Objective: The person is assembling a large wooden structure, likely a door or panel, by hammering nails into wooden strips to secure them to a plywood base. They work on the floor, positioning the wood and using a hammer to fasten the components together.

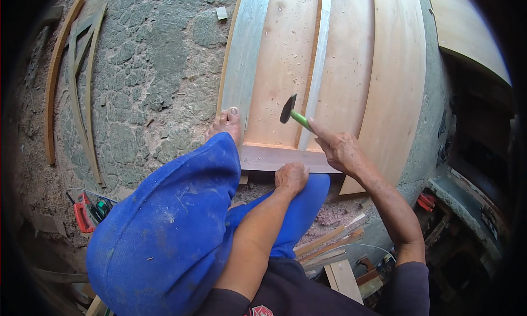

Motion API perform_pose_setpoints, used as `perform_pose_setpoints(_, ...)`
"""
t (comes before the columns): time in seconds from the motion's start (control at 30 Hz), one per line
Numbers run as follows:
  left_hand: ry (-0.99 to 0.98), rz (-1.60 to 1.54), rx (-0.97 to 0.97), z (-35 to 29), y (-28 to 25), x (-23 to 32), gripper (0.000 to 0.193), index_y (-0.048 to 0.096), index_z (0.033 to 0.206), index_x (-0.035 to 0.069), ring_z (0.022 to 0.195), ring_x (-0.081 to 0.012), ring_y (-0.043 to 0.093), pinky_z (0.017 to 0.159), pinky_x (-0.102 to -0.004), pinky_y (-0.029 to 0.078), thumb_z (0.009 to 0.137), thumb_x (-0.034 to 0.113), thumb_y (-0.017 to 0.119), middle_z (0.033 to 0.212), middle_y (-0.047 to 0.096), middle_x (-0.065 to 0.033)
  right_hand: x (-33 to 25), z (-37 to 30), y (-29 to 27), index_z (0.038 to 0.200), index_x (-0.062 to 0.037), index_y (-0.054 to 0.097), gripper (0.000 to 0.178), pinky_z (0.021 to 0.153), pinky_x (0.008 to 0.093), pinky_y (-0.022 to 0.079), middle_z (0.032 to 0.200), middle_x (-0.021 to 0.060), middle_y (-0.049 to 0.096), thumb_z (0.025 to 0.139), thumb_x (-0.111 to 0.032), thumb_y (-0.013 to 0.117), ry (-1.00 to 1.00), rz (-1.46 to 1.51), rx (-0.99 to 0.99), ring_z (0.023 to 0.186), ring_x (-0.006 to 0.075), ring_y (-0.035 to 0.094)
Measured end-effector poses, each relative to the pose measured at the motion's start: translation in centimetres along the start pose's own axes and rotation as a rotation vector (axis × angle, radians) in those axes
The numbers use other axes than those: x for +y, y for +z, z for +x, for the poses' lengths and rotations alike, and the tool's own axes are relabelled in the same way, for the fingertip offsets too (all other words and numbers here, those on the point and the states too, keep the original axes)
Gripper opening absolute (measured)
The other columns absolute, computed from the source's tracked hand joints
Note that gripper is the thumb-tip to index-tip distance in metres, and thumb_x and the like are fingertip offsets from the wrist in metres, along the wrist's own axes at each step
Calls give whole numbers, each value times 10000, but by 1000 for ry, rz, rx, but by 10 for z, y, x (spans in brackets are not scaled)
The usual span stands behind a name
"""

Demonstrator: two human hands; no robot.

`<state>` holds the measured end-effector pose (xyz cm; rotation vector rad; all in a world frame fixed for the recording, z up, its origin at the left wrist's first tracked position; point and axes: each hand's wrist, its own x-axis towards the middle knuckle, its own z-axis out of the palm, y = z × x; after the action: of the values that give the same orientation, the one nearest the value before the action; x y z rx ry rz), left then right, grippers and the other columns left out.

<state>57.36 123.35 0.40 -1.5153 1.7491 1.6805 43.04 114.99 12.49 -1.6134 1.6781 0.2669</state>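
Observation:
My right hand is closed round the green handle of a hammer. Its dark metal head hangs over the wooden panel, left of the middle strip. At the panel's near end lies a pale crosspiece. My left hand rests at the near edge of this crosspiece, its fingers curled; what they hold, if anything, is hidden. Long boards run along the panel's sides, and a narrow strip runs up its middle. My bare left foot presses on the left board.
Rough stone ground surrounds the panel. On the left lie a curved-looking brown strip and a thin wooden frame. A red tool sits at lower left. Offcuts lie beside my knees. Another panel is at upper right.

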Motion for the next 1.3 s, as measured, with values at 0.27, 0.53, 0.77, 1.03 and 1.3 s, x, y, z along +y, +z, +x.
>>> perform_pose_setpoints(0.27, 27, -26, -76, -6, 5, 1, 352, 730, 966, 69, 978, -386, 681, 886, -483, 526, 910, 382, 579, 985, 708, -216, 25, -8, 17, 1488, -199, 427, 562, 618, 488, 510, 795, 234, 658, 950, -114, 565, -117, -84, -37, 695, 410, 656)
perform_pose_setpoints(0.53, 62, -43, -142, -4, 6, 9, 358, 725, 1003, 72, 1032, -390, 665, 921, -479, 514, 909, 386, 582, 1057, 702, -218, 13, -3, 6, 1469, -211, 454, 533, 673, 520, 525, 823, 232, 679, 949, -146, 552, -29, -206, -124, 752, 409, 674)
perform_pose_setpoints(0.77, 67, -80, -174, -3, 12, 8, 386, 723, 997, 65, 1029, -405, 661, 917, -491, 512, 900, 404, 567, 1056, 702, -216, 24, -21, 35, 1472, -241, 445, 530, 799, 516, 521, 988, 247, 688, 957, -251, 570, 194, -163, -261, 909, 429, 672)
perform_pose_setpoints(1.03, -273, -1292, -480, 48, 34, -7, 823, 612, 1192, -7, 989, -323, 649, 935, -439, 499, 954, 723, 318, 1074, 682, -202, 12, -5, 34, 1165, -38, 626, 341, 749, 402, 519, 845, 193, 673, 899, -244, 678, 248, 540, 362, 811, 284, 679)
perform_pose_setpoints(1.3, -132, -1686, -408, 49, -1, 26, 886, 544, 1243, -42, 1084, -292, 607, 991, -392, 478, 953, 747, 264, 1164, 634, -202, 39, -34, 115, 971, -41, 591, 198, 682, 430, 521, 807, 162, 670, 827, -134, 690, 482, 764, 736, 761, 337, 671)
